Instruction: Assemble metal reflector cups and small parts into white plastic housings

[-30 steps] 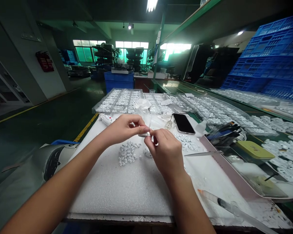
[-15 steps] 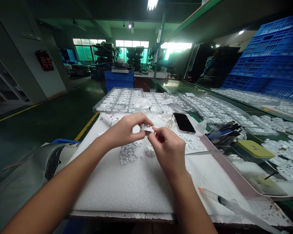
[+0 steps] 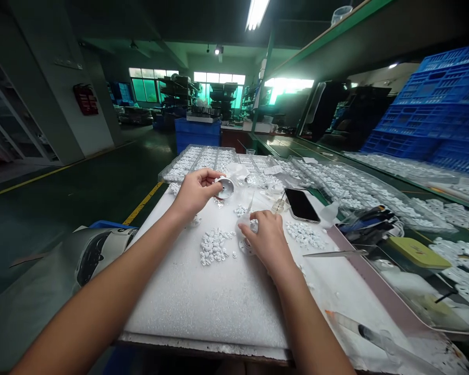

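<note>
My left hand [image 3: 199,192] pinches a round, hollow white part [image 3: 225,188] above the work mat, its open side facing me. Lower and to the right, my right hand [image 3: 269,237] has thumb and fingers curled around a small pale piece [image 3: 254,225] that is mostly hidden. A thin translucent nozzle [image 3: 251,200] rises just behind those fingers. Beneath the right hand, a round white part [image 3: 245,247] is partly covered. Between my forearms lies a pile of small white pieces [image 3: 214,246] on the white foam mat [image 3: 203,302].
Trays of white parts [image 3: 203,159] line the far edge. To the right are a phone [image 3: 301,204], more small pieces [image 3: 305,234], tweezers [image 3: 336,253], a syringe [image 3: 359,329] and a yellow-lidded box [image 3: 418,252]. Blue crates [image 3: 426,109] are stacked beyond.
My hands have parted. The left has carried the round part left and up, turning its hollow side into view. The right has let go of it and moved down beside the other round part.
</note>
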`<control>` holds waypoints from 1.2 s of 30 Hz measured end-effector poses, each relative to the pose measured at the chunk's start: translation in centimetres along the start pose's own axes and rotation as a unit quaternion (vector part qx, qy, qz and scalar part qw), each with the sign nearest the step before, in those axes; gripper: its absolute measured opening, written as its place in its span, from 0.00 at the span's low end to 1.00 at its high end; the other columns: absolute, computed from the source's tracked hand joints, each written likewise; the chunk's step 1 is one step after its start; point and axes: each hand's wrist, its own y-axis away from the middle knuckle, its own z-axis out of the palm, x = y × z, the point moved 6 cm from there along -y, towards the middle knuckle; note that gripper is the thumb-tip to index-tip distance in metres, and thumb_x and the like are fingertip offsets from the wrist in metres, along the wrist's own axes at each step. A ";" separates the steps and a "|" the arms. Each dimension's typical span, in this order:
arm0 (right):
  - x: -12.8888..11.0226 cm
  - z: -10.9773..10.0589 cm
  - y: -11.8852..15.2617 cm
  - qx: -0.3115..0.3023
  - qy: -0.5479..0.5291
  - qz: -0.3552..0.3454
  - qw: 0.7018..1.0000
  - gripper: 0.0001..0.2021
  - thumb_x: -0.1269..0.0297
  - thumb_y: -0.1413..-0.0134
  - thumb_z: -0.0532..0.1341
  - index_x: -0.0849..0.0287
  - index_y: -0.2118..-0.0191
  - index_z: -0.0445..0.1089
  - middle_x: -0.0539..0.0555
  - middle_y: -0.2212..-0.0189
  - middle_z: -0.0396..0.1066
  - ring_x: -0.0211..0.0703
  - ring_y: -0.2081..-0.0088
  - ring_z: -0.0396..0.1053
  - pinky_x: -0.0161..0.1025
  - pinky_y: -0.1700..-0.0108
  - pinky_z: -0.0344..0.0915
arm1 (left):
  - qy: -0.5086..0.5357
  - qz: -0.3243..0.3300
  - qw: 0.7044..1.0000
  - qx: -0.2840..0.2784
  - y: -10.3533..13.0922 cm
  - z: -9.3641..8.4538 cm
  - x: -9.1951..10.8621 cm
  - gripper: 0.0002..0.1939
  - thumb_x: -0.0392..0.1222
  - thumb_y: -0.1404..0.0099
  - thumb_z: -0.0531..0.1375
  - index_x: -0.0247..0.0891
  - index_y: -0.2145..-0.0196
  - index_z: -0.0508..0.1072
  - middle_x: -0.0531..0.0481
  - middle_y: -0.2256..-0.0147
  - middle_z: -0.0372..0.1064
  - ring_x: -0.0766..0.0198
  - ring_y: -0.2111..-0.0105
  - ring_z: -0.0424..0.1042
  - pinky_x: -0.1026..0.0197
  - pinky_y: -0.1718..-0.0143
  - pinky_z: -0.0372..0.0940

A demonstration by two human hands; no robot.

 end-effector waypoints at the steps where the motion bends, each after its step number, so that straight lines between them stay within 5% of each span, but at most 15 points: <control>1: 0.1 0.3 0.0 -0.005 -0.005 0.000 1.000 0.07 0.62 0.54 0.66 0.57 0.71 0.68 0.57 0.67 0.72 0.53 0.58 0.66 0.46 0.60 0.64 | 0.023 -0.017 1.000 -0.005 0.0 0.2 -0.2 0.11 0.37 0.44 0.64 0.35 0.62 0.76 0.49 0.67 0.71 0.63 0.67 0.71 0.61 0.68 0.71; 5: -0.4 -0.4 -0.3 0.001 -0.047 0.015 0.999 0.10 0.59 0.50 0.65 0.57 0.71 0.64 0.53 0.71 0.72 0.45 0.67 0.68 0.40 0.68 0.65 | 0.099 -0.107 0.989 -0.013 0.5 1.2 -0.7 0.06 0.34 0.44 0.64 0.34 0.66 0.76 0.47 0.65 0.73 0.64 0.67 0.72 0.62 0.67 0.71; 11: -3.1 -4.8 0.4 0.134 -0.263 0.027 0.955 0.16 0.52 0.42 0.63 0.58 0.56 0.67 0.54 0.65 0.74 0.39 0.70 0.71 0.36 0.71 0.66 | 0.183 -0.225 0.956 -0.039 1.3 2.4 -2.0 0.07 0.28 0.46 0.65 0.34 0.78 0.71 0.51 0.73 0.69 0.69 0.72 0.66 0.63 0.67 0.69; 15: -4.9 -7.0 1.8 0.266 -0.216 -0.030 0.939 0.16 0.55 0.44 0.65 0.57 0.54 0.68 0.57 0.58 0.70 0.37 0.71 0.67 0.36 0.75 0.61 | 0.220 -0.265 0.937 -0.058 1.6 3.2 -3.2 0.07 0.26 0.46 0.62 0.32 0.77 0.71 0.49 0.73 0.68 0.69 0.73 0.66 0.64 0.70 0.68; 21: -6.1 -8.5 4.1 0.415 -0.087 -0.153 0.893 0.08 0.58 0.42 0.63 0.55 0.63 0.64 0.55 0.66 0.63 0.46 0.66 0.65 0.45 0.65 0.65 | 0.243 -0.310 0.916 -0.073 2.2 4.2 -3.9 0.08 0.24 0.45 0.61 0.32 0.77 0.68 0.50 0.73 0.66 0.70 0.74 0.66 0.65 0.71 0.68; 36: -6.0 -7.9 3.8 0.351 -0.083 -0.159 0.919 0.06 0.65 0.41 0.60 0.54 0.62 0.60 0.52 0.67 0.61 0.43 0.67 0.64 0.43 0.65 0.63 | 0.248 -0.337 0.903 -0.102 3.0 5.3 -4.4 0.07 0.24 0.46 0.61 0.32 0.76 0.69 0.49 0.74 0.67 0.71 0.75 0.66 0.66 0.74 0.67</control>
